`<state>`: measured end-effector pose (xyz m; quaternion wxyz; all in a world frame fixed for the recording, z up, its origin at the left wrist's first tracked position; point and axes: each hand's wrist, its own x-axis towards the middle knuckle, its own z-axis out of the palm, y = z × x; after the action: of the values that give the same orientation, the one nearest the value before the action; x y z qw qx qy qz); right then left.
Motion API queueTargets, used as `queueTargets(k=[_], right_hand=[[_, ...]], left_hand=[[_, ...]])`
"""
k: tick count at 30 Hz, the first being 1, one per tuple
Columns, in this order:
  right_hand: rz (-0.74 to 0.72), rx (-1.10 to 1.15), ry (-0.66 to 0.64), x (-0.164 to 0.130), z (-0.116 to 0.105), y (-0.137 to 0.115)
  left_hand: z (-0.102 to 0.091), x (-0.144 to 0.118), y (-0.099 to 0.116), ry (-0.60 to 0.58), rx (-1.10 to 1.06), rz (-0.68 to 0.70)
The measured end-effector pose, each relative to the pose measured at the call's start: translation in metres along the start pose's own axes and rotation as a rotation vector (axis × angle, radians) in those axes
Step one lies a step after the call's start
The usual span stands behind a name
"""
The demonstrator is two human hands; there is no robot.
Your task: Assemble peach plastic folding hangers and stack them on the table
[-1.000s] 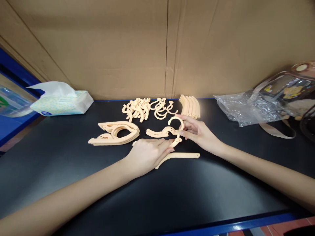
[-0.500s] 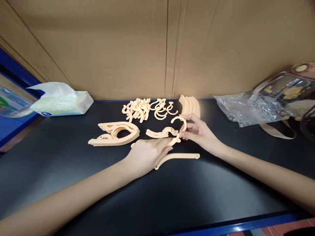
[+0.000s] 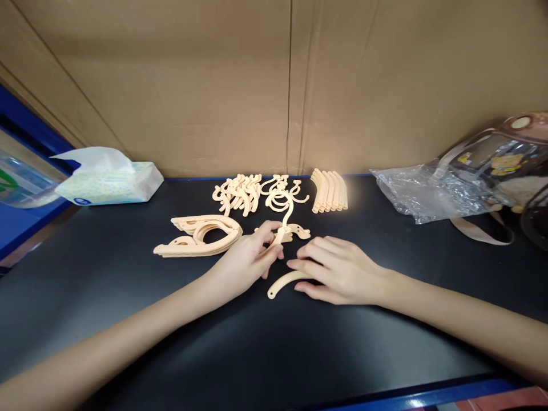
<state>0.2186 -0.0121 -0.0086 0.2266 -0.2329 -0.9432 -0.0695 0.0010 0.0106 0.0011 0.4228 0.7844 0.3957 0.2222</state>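
My left hand (image 3: pixel 246 251) is closed around a cream plastic hanger arm (image 3: pixel 278 235), with a curved hook (image 3: pixel 289 208) joined to its end and standing upright. My right hand (image 3: pixel 338 271) is over a loose curved hanger arm (image 3: pixel 282 281) on the table, thumb on the near side and fingers on the far side. The palm hides that arm's other end. Behind my left hand lie more hanger pieces (image 3: pixel 302 231), partly covered. To the left rests a stack of folded hangers (image 3: pixel 214 248).
Along the back of the black table (image 3: pixel 257 354) lie a heap of curved pieces (image 3: pixel 240 193), loose hooks (image 3: pixel 302 197) and a row of hanger arms (image 3: pixel 329 191). A tissue pack (image 3: pixel 111 182) stands left. A clear plastic bag (image 3: pixel 411 191) and a transparent backpack (image 3: pixel 505 162) are right.
My left hand has turned and raised the hanger arm, its hook now further left. My right hand has let go of the hook and come down onto the loose arm.
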Motion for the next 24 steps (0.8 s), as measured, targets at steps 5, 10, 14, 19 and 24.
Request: queueTargets(k=[5,10,14,19,24], right_hand=[[-0.073,-0.093,-0.101,0.001,0.003,-0.001],[0.014,-0.015,-0.065,-0.001,0.003,0.003],[0.047,0.012,-0.085,-0.001,0.002,0.003],[-0.014,0.067,-0.118,0.001,0.001,-0.001],[0.028,0.026,-0.09,0.0,0.002,0.0]], left_hand=[[0.0,0.002,0.004,0.023,-0.28,-0.075],[0.0,0.003,0.007,-0.006,-0.507,-0.155],[0.001,0.003,0.009,0.01,-0.579,-0.213],[0.003,0.004,0.016,0.054,-0.579,-0.259],[0.001,0.004,0.017,-0.001,-0.585,-0.276]])
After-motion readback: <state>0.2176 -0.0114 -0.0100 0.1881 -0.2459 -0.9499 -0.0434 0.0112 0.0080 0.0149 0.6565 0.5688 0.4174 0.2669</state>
